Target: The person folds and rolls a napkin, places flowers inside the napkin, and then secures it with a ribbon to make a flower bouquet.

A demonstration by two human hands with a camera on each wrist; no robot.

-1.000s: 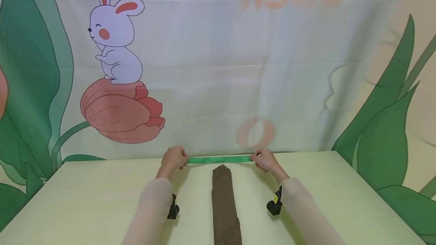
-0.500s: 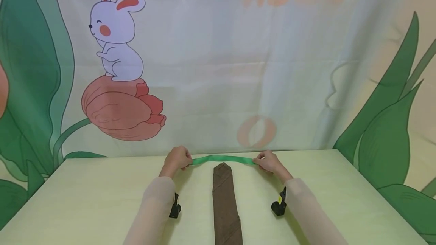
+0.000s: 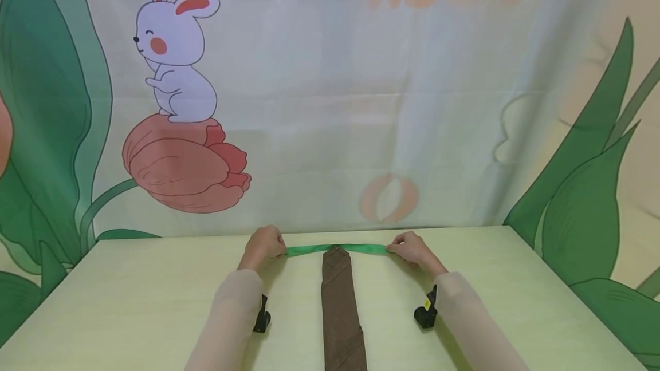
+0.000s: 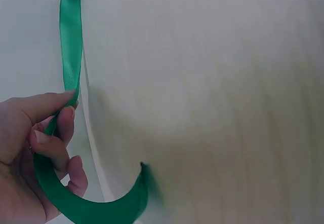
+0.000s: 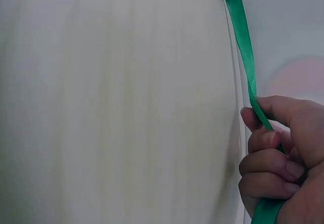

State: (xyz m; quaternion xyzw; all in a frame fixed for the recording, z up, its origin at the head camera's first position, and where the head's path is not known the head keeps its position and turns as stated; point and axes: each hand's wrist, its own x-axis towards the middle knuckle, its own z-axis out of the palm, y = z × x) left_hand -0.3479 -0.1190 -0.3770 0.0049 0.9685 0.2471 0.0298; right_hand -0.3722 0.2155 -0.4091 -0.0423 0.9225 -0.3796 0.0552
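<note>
A green satin ribbon (image 3: 363,248) is stretched sideways at the far end of the table, between my two hands. My left hand (image 3: 265,248) pinches it at the left between thumb and fingertip; its loose tail (image 4: 93,206) curves below the palm in the left wrist view. On the other side my right hand (image 3: 412,249) pinches the ribbon, its other fingers curled in, and more ribbon (image 5: 267,211) shows under them. A long brown folded cloth (image 3: 341,314), shaped like a necktie, lies lengthwise. Its pointed tip meets the ribbon's middle and seems to cover it there.
The pale yellow-green tabletop (image 3: 154,302) ends at a hanging backdrop (image 3: 309,159) printed with a rabbit, a tulip and leaves. Black wrist cameras (image 3: 425,316) hang below both sleeves, close above the table.
The ribbon has come down and slightly nearer, from beyond the brown cloth's tip to meeting it. It bowed upward half a second ago; now its middle dips behind the tip. Both hands keep their pinch.
</note>
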